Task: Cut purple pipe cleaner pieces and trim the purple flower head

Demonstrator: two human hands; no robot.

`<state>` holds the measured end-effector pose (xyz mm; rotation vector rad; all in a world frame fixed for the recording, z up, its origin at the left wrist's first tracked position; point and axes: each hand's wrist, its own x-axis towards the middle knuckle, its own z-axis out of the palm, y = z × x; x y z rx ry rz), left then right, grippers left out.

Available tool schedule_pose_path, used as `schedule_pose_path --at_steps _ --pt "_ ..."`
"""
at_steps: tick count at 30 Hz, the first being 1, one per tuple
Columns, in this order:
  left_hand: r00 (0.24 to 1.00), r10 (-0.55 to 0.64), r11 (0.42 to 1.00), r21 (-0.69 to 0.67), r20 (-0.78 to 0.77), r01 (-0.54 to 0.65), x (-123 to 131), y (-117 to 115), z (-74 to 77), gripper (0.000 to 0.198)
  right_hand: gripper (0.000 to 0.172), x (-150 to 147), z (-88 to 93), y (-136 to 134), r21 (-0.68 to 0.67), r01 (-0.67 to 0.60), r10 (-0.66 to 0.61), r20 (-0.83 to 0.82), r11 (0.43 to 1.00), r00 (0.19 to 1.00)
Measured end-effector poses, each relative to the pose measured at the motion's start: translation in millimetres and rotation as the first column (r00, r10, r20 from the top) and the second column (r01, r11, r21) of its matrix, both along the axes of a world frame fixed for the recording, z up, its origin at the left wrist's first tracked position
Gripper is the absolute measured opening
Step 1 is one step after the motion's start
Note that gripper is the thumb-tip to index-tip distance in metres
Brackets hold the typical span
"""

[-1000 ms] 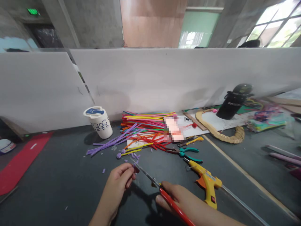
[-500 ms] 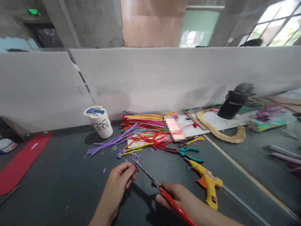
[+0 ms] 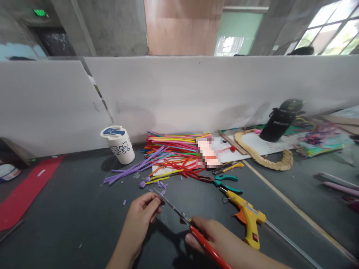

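My right hand (image 3: 206,235) grips the red-handled scissors (image 3: 206,243), whose blades point up and left. Their tips lie right at the fingertips of my left hand (image 3: 146,209), which is closed in a pinch. A bit of purple pipe cleaner (image 3: 163,192) shows at those fingertips, mostly hidden by fingers and blade. Small purple offcuts (image 3: 159,184) are scattered on the dark table just beyond. Beside them lie two yellow stems (image 3: 164,179) with purple fuzzy balls (image 3: 142,184) at their ends. Farther back is a loose bunch of purple pipe cleaners (image 3: 134,168).
A pile of coloured pipe cleaners (image 3: 174,144) lies at the back, near a white lidded cup (image 3: 122,149). To the right are teal-handled pliers (image 3: 228,183), a yellow glue gun (image 3: 248,216), a curved tan strip (image 3: 263,158) and a black bottle (image 3: 279,123). Red material (image 3: 30,190) lies left.
The scissor blades have closed together, and their tips have shifted slightly left and down across the left fingertips. Both hands stay nearly in place.
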<state>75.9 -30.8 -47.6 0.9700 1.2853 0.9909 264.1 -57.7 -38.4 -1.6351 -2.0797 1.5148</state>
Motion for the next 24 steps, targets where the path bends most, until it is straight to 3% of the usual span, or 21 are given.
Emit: schedule_pose_path --at_steps 10,24 --pt "0.999 -0.005 1.000 0.029 -0.053 0.007 0.3 -1.2 2.7 0.021 0.027 1.1 -4.0 0.5 0.038 -0.014 0.014 -0.001 0.999 1.000" --pt "0.983 -0.045 0.995 0.079 -0.176 0.060 0.6 -1.9 0.0 0.027 0.027 -1.0 -0.7 -2.8 -0.015 -0.007 0.007 -0.008 1.000 1.000"
